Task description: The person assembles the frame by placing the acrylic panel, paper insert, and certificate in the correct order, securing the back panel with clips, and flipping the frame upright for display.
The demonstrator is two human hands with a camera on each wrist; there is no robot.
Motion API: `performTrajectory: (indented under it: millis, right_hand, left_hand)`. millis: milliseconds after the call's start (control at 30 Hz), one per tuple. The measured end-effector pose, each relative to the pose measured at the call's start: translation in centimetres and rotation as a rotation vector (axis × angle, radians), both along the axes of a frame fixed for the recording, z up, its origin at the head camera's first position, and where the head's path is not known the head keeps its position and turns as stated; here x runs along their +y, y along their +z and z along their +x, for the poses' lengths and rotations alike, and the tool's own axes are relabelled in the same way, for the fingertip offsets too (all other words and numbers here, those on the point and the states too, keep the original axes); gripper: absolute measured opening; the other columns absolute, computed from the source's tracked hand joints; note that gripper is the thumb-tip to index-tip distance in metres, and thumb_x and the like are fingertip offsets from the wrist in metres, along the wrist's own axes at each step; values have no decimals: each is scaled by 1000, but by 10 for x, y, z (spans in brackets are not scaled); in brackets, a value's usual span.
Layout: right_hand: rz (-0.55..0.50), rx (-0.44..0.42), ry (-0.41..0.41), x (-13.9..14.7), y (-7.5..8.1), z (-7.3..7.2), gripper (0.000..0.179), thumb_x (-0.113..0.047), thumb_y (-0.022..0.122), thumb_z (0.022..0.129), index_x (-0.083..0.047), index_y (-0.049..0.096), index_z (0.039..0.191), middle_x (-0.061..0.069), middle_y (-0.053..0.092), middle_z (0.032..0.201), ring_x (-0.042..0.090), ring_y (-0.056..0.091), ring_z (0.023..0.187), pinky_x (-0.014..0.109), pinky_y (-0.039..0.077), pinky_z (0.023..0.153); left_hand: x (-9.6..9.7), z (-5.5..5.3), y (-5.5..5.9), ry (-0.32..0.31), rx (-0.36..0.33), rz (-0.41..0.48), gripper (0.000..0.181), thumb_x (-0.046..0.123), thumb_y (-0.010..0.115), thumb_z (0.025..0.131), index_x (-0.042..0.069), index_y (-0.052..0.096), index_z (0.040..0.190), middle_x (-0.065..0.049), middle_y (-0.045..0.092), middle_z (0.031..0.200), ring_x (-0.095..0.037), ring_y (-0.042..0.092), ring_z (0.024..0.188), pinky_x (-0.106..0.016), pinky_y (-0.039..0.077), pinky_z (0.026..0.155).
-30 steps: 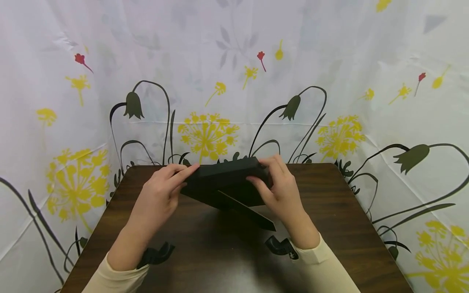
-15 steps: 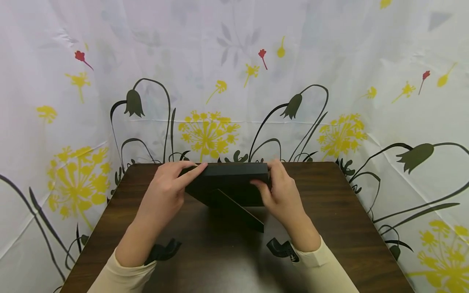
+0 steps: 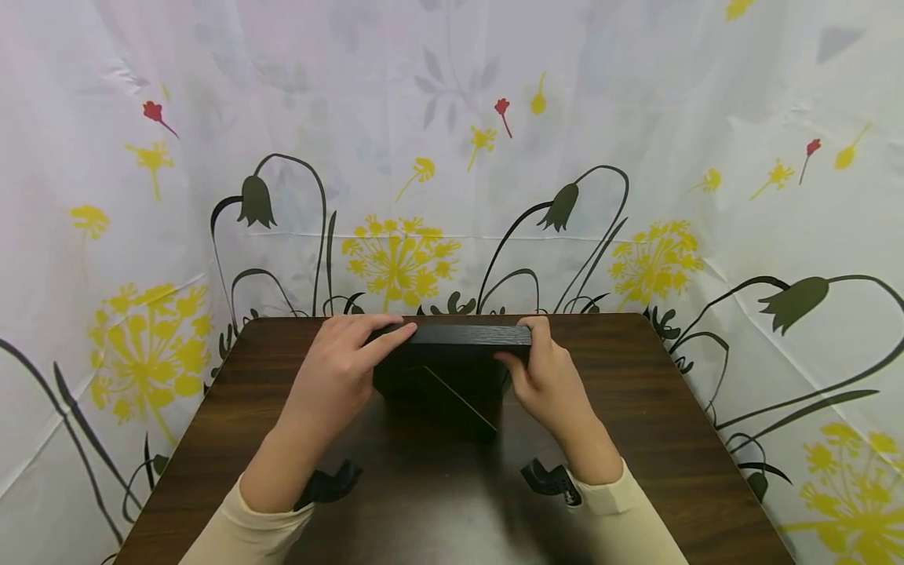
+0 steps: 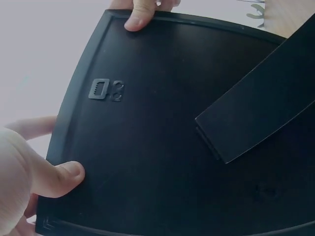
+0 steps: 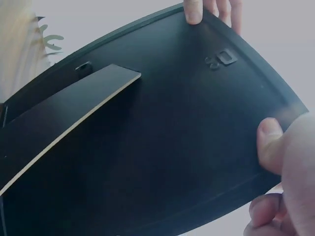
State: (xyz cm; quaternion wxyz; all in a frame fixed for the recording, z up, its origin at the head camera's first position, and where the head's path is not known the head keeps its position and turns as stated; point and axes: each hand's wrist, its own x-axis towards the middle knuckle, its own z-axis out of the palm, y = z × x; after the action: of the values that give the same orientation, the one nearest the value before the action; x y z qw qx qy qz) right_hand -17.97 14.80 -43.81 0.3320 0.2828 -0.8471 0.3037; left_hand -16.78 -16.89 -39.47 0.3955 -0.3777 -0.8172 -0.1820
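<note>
A black picture frame (image 3: 469,336) stands upright over the table with its back toward me. My left hand (image 3: 335,369) grips its left end, the thumb (image 4: 69,174) lying flat on the back panel. At the opposite end my right hand (image 3: 554,384) pinches the edge, with its thumb (image 5: 269,137) also on the panel. An easel leg (image 4: 261,93) swings out from the middle of the back. Near one edge sits a small metal hanger (image 4: 99,89). The front of the picture frame is hidden; whether it touches the table I cannot tell.
Under the hands lies a dark wood-grain table (image 3: 621,439). A white curtain (image 3: 452,118) printed with flowers hangs behind and at both sides. Black wrist mounts (image 3: 335,480) stick out below each wrist.
The picture frame has turned from slanted to level, and its top edge has come slightly right and nearer. The easel leg's end has swung left. My left hand has moved right with it.
</note>
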Motion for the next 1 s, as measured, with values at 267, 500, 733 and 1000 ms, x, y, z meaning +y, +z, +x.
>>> performTrajectory:
  millis: [267,500,733,1000]
  right_hand:
    - [-37,-24,36,0,-9,2,50,-9,82,96,2,45,127,18,69,95,14,53,56,28,46,54]
    - [-58,-45,22,-3,-10,3,50,-11,83,95,-1,46,127,14,71,91,12,54,56,27,46,54]
    - [-68,-24,31,-4,-9,3,55,-10,83,96,-1,44,133,13,70,86,12,54,53,28,47,53]
    - [-67,15,83,-2,-13,0,62,-6,81,96,-14,50,150,11,73,124,17,67,72,34,56,63]
  left_hand:
    - [7,7,-14,13,4,63,52,-17,53,101,12,76,137,-16,73,136,-42,65,128,-59,42,120]
    - [24,10,-40,-304,227,282,26,17,65,109,7,78,89,-12,73,90,-33,66,88,-38,44,98]
    - [18,9,-103,-76,-920,128,30,36,68,109,20,67,84,13,53,72,1,43,62,-21,39,59]
    - [24,-10,-158,-47,-1431,410,72,34,70,109,-4,41,162,-27,55,157,-45,60,140,-56,56,109]
